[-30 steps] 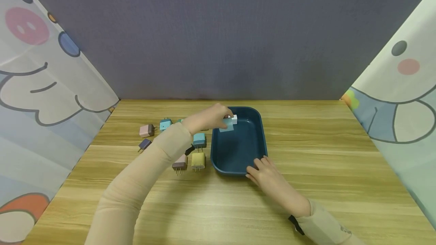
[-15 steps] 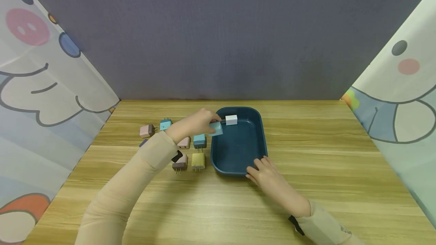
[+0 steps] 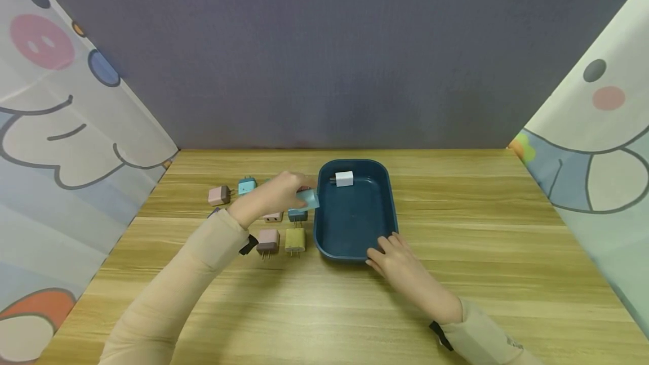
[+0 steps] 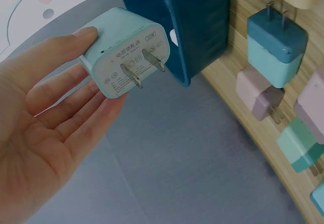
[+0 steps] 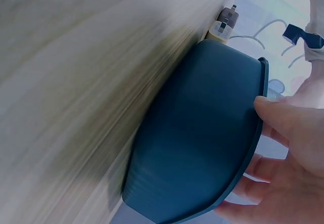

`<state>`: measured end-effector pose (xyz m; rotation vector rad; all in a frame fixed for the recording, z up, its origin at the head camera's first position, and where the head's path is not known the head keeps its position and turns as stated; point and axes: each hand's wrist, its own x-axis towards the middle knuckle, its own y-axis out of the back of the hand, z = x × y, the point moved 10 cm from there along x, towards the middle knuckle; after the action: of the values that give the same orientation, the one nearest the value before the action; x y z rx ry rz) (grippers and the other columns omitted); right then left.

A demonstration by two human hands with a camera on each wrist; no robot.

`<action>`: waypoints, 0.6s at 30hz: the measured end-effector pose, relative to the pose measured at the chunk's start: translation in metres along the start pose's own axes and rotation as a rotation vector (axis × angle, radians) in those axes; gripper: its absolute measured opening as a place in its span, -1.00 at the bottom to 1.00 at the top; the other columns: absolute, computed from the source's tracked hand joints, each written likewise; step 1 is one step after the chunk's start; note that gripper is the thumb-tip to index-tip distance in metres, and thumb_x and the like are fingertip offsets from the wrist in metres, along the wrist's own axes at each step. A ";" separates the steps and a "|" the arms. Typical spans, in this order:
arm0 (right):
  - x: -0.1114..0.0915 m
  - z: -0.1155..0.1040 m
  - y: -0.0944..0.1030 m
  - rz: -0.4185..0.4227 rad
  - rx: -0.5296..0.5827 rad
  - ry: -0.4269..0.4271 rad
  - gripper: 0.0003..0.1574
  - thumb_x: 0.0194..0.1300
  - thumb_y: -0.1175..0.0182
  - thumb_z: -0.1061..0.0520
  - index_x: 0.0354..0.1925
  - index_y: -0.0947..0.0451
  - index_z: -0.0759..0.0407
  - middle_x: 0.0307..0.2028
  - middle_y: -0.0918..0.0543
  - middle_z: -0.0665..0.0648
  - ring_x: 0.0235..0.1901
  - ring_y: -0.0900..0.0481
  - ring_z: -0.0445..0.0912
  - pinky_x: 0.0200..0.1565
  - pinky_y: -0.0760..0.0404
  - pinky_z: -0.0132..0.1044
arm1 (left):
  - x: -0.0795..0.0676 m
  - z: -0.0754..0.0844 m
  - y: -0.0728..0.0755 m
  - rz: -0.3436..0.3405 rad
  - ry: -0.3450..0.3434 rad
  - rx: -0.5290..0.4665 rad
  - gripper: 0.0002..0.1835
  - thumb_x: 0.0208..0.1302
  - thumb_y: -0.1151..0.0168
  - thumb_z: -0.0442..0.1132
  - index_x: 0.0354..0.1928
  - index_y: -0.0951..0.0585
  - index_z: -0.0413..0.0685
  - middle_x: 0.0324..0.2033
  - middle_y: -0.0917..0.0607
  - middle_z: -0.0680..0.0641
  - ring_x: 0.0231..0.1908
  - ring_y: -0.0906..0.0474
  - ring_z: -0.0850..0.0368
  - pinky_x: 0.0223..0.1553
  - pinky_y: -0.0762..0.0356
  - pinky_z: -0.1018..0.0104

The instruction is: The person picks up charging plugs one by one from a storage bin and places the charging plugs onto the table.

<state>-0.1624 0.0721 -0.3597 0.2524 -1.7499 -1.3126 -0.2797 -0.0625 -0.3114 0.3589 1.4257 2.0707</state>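
Observation:
My left hand (image 3: 281,191) pinches a light blue charger plug (image 4: 129,49) between thumb and fingers, just over the left rim of the dark blue plastic bin (image 3: 394,207). In the left wrist view its two metal prongs and printed face point away from the palm. My right hand (image 3: 403,269) holds the bin's near right corner, thumb on the outer wall and fingers over the rim, as the right wrist view shows. Inside the bin, near its far left corner, lies a white charger plug (image 3: 345,178).
Left of the bin, several chargers lie on the wooden table (image 3: 481,230): a yellow one (image 3: 295,240), a pink-and-mauve one (image 3: 268,240), a two-tone blue one (image 4: 277,47) and others partly behind my left hand. A grey panel (image 3: 334,61) stands at the back.
My left hand has moved left with the light blue charger, from above the bin's inside to its left rim, uncovering the white charger. The right hand stays on the bin.

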 end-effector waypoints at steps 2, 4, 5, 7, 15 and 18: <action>0.000 0.000 0.000 -0.001 -0.001 0.002 -0.42 0.40 0.37 -0.10 -0.49 -0.47 0.11 -0.54 -0.36 0.05 -0.47 -0.43 -0.06 -0.16 -0.49 0.03 | -0.003 -0.003 -0.002 -0.002 0.018 -0.001 -0.62 0.05 -0.24 -0.36 -0.02 -0.53 -0.21 -0.16 -0.58 -0.12 -0.34 -0.46 0.17 -0.36 -0.45 0.37; 0.000 0.000 0.001 -0.004 -0.004 0.004 -0.58 0.36 0.17 -0.05 -0.48 -0.47 0.11 -0.54 -0.37 0.06 -0.47 -0.43 -0.06 -0.16 -0.49 0.03 | -0.006 -0.007 -0.003 0.000 0.029 -0.003 -0.60 0.05 -0.23 -0.36 0.00 -0.51 -0.24 -0.12 -0.56 -0.15 -0.30 -0.48 0.16 -0.34 -0.46 0.36; 0.000 0.000 0.000 -0.007 -0.004 0.003 -0.67 0.31 0.06 -0.01 -0.48 -0.47 0.11 -0.53 -0.37 0.06 -0.47 -0.44 -0.06 -0.16 -0.49 0.03 | -0.007 -0.008 -0.003 0.003 0.030 -0.006 -0.60 0.06 -0.23 -0.36 0.00 -0.51 -0.25 -0.11 -0.56 -0.16 -0.29 -0.48 0.14 -0.33 -0.46 0.36; 0.000 0.001 0.000 -0.015 -0.006 0.000 -0.83 0.17 -0.13 0.05 -0.47 -0.48 0.11 -0.53 -0.37 0.06 -0.46 -0.44 -0.05 -0.15 -0.49 0.03 | -0.010 -0.010 -0.003 0.016 0.020 -0.008 -0.61 0.05 -0.24 -0.38 -0.01 -0.52 -0.26 -0.14 -0.56 -0.16 -0.28 -0.48 0.13 -0.31 -0.47 0.36; 0.000 0.001 -0.001 -0.032 0.001 -0.012 -0.81 0.21 -0.10 0.04 -0.47 -0.48 0.11 -0.52 -0.37 0.06 -0.44 -0.44 -0.05 -0.13 -0.48 0.03 | -0.022 -0.019 -0.003 0.040 0.012 -0.001 -0.60 0.04 -0.24 -0.39 -0.02 -0.52 -0.28 -0.17 -0.60 -0.17 -0.37 -0.48 0.18 -0.39 -0.45 0.37; 0.000 0.001 0.000 -0.020 -0.002 -0.009 -0.52 0.39 0.25 -0.06 -0.48 -0.48 0.11 -0.52 -0.38 0.06 -0.45 -0.45 -0.05 -0.14 -0.49 0.03 | -0.028 -0.024 -0.004 0.045 0.014 -0.001 -0.62 0.03 -0.25 -0.38 -0.04 -0.52 -0.27 -0.25 -0.60 -0.12 -0.42 -0.44 0.19 -0.42 -0.42 0.38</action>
<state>-0.1633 0.0725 -0.3596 0.2638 -1.7573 -1.3316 -0.2691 -0.0961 -0.3216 0.3805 1.4370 2.1135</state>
